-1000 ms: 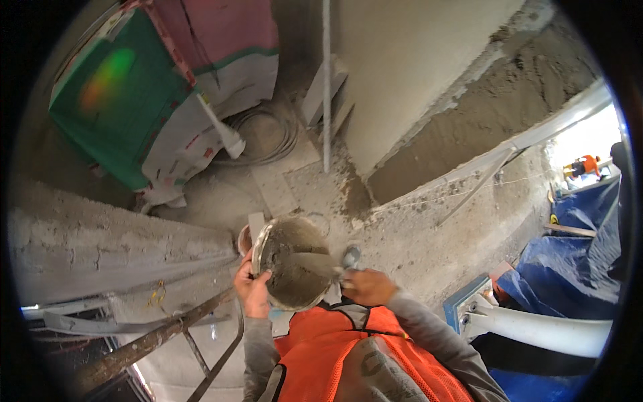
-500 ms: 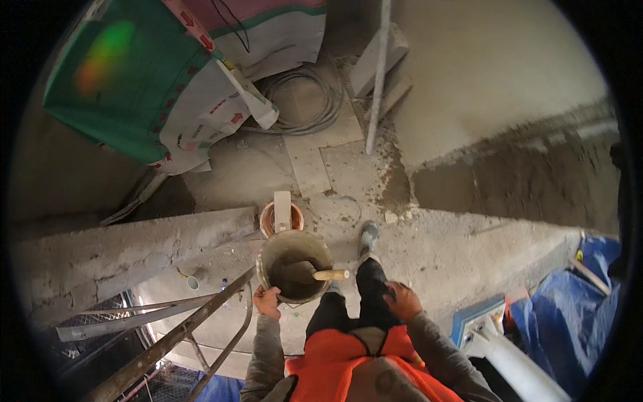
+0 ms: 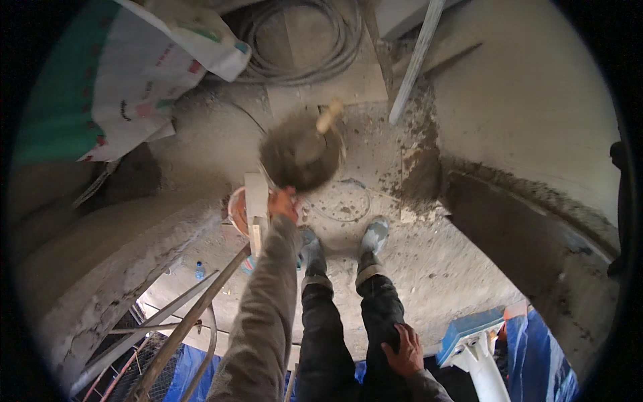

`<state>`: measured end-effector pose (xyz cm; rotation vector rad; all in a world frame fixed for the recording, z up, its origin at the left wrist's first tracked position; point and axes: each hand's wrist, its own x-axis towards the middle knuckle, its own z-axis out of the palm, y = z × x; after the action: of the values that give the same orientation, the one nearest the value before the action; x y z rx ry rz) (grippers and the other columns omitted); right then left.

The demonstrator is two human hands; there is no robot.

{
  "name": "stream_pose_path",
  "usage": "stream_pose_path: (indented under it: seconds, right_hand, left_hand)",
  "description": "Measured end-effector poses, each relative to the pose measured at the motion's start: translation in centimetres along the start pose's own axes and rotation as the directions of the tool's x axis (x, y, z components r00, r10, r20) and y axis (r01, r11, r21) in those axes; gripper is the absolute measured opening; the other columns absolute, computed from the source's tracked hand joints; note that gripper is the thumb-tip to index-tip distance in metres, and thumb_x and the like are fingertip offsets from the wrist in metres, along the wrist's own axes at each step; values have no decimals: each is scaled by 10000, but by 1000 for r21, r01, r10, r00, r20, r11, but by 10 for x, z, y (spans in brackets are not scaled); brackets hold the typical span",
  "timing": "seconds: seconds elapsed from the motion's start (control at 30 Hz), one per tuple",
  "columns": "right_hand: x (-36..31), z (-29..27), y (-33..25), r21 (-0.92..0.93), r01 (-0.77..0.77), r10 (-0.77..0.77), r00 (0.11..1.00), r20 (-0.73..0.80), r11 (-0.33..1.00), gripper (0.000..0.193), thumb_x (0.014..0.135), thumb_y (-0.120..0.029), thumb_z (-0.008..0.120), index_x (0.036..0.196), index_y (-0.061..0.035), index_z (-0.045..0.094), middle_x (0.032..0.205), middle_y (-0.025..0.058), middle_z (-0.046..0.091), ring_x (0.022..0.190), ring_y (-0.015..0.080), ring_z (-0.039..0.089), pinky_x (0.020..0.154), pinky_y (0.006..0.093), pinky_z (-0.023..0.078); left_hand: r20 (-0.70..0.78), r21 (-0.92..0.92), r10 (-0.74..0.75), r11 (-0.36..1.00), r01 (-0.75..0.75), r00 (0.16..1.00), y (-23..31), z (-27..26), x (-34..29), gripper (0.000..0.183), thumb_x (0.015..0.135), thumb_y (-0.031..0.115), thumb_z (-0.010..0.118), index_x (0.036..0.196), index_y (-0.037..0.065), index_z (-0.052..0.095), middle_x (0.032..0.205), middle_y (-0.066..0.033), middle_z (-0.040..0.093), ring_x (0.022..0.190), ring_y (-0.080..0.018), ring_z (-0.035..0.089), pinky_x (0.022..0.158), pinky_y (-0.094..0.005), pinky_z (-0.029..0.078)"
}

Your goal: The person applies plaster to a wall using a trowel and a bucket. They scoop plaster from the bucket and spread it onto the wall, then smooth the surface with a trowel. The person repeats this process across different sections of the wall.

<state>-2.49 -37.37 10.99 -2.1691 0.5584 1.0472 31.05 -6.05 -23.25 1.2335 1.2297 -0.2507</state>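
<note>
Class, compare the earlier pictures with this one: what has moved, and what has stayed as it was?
The left hand has swung the mortar pan out in front, trowel still inside. The right hand has dropped to the thigh. The orange bucket, sacks and coiled cable stayed put.

Construction site: raw concrete floor [image 3: 429,268], cement sacks [image 3: 134,87], coiled cable [image 3: 301,40].

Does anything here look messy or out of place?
Yes. Wet mortar is spattered over the floor at the wall's foot. The left hand holds a blurred mortar pan out at arm's length, a wooden-handled trowel inside.
</note>
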Motion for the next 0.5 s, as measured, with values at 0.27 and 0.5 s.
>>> stream_pose_path:
  seconds: [0.27, 0.5]
  right_hand:
    - [13, 19, -16, 17, -117, 115, 991, 63, 993, 667, 868, -233, 785, 1433, -15, 508, 1431, 277, 553, 1339, 486, 539, 1131, 526, 445]
    - [9, 44, -20, -96, -124, 138, 979, 151, 988, 703, 891, -221, 783, 1470, 6, 455, 1465, 277, 543, 1364, 482, 531, 1142, 518, 442]
  left_hand:
    - [224, -135, 94, 989, -65, 970, -2, 24, 101, 243, 928, 129, 782, 1109, 73, 630, 1036, -17, 662, 989, -160, 653, 792, -365, 600]
    - [-94, 942, 772, 274, -196, 628, -84, -155, 9, 392, 793, 175, 817, 1130, 76, 643, 1243, -190, 653, 1188, -464, 583, 992, -542, 466]
